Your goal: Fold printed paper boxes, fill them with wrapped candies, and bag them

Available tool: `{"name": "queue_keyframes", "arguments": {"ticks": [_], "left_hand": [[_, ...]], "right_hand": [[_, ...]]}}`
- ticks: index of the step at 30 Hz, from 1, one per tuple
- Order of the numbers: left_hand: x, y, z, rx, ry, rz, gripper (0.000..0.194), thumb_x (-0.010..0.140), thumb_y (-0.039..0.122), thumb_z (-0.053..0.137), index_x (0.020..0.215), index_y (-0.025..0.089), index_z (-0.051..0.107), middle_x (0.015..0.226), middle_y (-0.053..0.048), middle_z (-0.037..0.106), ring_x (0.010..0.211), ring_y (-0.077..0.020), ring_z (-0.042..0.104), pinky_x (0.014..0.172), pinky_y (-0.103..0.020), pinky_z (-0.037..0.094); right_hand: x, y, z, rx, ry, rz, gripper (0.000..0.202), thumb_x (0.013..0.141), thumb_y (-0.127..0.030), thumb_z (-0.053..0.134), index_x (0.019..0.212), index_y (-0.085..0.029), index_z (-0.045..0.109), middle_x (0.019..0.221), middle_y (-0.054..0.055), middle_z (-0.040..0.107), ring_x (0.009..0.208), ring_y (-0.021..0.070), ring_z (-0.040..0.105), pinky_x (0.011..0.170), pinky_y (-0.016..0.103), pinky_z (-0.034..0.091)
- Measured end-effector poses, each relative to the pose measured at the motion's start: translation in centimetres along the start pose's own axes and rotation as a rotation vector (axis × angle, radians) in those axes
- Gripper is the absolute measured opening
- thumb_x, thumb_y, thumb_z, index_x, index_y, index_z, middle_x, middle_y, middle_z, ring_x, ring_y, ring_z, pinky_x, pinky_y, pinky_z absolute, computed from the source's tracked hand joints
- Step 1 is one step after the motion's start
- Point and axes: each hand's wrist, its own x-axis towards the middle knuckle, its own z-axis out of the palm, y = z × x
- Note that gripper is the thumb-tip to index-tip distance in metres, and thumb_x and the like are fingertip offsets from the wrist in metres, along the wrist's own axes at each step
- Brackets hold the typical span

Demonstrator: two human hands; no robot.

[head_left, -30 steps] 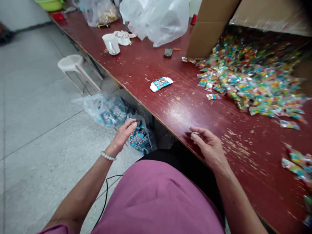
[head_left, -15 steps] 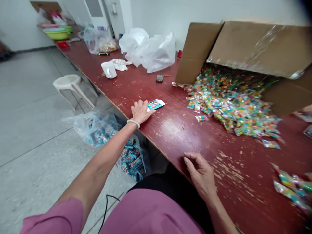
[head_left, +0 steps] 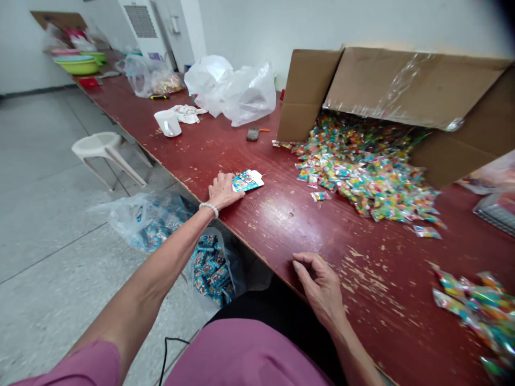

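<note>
On the red table [head_left: 225,155], a flat blue printed carton [head_left: 246,181] with white flaps lies near the front edge. My left hand [head_left: 223,192], with a beaded bracelet at the wrist, rests on the carton's left end, fingers spread and palm down. My right hand [head_left: 319,281] rests at the table's front edge, its fingers curled and the thumb near the index finger, with nothing visible in it. A large heap of small wrapped candies [head_left: 362,182] spills from a tipped cardboard box [head_left: 396,88]. One wrapped candy [head_left: 321,196] lies apart, to the right of the carton.
Bags of blue packets [head_left: 213,268] stand on the floor below the table edge, near a white stool [head_left: 98,143]. Farther along the table are a white mug [head_left: 168,124], white plastic bags [head_left: 249,91] and green basins [head_left: 80,65]. More candies [head_left: 478,305] lie at the right.
The view has shifted slightly, so most things on the table appear farther left. My left hand stays on the carton, and my right hand keeps its curled pose at the edge.
</note>
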Motion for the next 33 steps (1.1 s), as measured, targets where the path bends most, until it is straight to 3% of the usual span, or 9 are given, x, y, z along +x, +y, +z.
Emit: {"name": "queue_keyframes", "arguments": {"ticks": [5,9,12,15,19,22,27,30,33], "left_hand": [[-4.1,1.3,-1.1,-0.024,0.025,0.042,0.061,0.077,0.052,0.064,0.130,0.022,0.056,0.127,-0.014,0.051,0.119,-0.0358,0.049,0.096,-0.048,0.043],[-12.1,3.8,-0.5,-0.178,0.113,0.313,0.054,0.076,0.044,0.068,0.123,0.022,0.057,0.118,-0.011,0.057,0.111,-0.0304,0.053,0.096,-0.042,0.043],[-17.7,5.1,0.0,-0.395,0.023,0.414,0.052,0.071,0.033,0.073,0.119,0.022,0.057,0.118,-0.011,0.062,0.110,-0.0314,0.055,0.096,-0.045,0.042],[-19.9,5.3,-0.4,-0.849,-0.353,0.203,0.066,0.068,0.039,0.079,0.127,0.024,0.052,0.118,-0.009,0.065,0.102,-0.0274,0.063,0.087,-0.039,0.049],[-19.4,4.9,-1.2,-1.298,-1.093,0.042,0.053,0.076,0.053,0.075,0.113,0.017,0.064,0.101,-0.011,0.072,0.084,-0.0214,0.069,0.075,-0.032,0.052],[-19.6,5.4,-0.8,-1.465,-1.354,0.064,0.050,0.069,0.049,0.082,0.103,0.014,0.070,0.087,-0.010,0.074,0.077,-0.0231,0.072,0.075,-0.033,0.054],[-21.0,6.7,0.1,-1.590,-1.192,0.019,0.044,0.062,0.039,0.087,0.096,0.014,0.072,0.074,-0.005,0.071,0.065,-0.0208,0.071,0.065,-0.030,0.055],[-21.1,7.1,-0.1,-1.495,-1.002,0.008,0.029,0.067,0.034,0.084,0.081,0.013,0.071,0.066,-0.004,0.068,0.057,-0.0172,0.067,0.061,-0.028,0.054],[-21.1,7.6,-0.2,-1.403,-0.878,0.003,0.025,0.071,0.035,0.081,0.075,0.012,0.070,0.065,-0.004,0.067,0.054,-0.0154,0.064,0.059,-0.027,0.054]], "right_hand": [[0.2,-0.3,0.1,0.146,0.013,0.162,0.027,0.084,-0.045,0.069,0.099,-0.021,0.072,0.095,0.007,0.072,0.082,0.0206,0.067,0.073,0.035,0.055],[0.9,-1.8,0.6,0.609,0.034,0.474,0.058,0.075,-0.051,0.078,0.123,-0.024,0.060,0.112,0.007,0.071,0.076,0.0166,0.069,0.058,0.027,0.056],[1.3,-2.9,0.9,0.801,0.017,0.466,0.051,0.077,-0.047,0.079,0.119,-0.024,0.060,0.105,0.005,0.074,0.082,0.0179,0.070,0.067,0.029,0.059],[1.4,-3.6,0.8,0.775,-0.014,0.376,0.038,0.080,-0.044,0.076,0.109,-0.023,0.063,0.092,0.003,0.075,0.081,0.0193,0.070,0.070,0.031,0.059],[0.9,-4.6,0.1,0.629,-0.183,0.270,0.032,0.082,-0.044,0.074,0.103,-0.022,0.065,0.083,0.002,0.072,0.071,0.0160,0.065,0.065,0.027,0.055],[0.4,-5.7,-0.2,0.607,-0.305,0.226,0.032,0.086,-0.044,0.069,0.110,-0.023,0.064,0.083,0.000,0.068,0.066,0.0124,0.061,0.058,0.023,0.051],[-0.3,-6.6,-0.3,0.693,-0.310,0.279,0.055,0.087,-0.045,0.068,0.136,-0.030,0.047,0.094,0.000,0.067,0.046,0.0066,0.051,0.041,0.020,0.043],[-0.6,-6.6,-0.2,0.722,-0.300,0.250,0.053,0.084,-0.041,0.072,0.132,-0.030,0.052,0.106,0.003,0.069,0.060,0.0096,0.061,0.058,0.025,0.056],[-0.9,-6.6,0.3,0.737,-0.348,0.263,0.043,0.085,-0.043,0.071,0.123,-0.025,0.059,0.095,0.002,0.071,0.052,0.0091,0.058,0.052,0.024,0.054]]}}
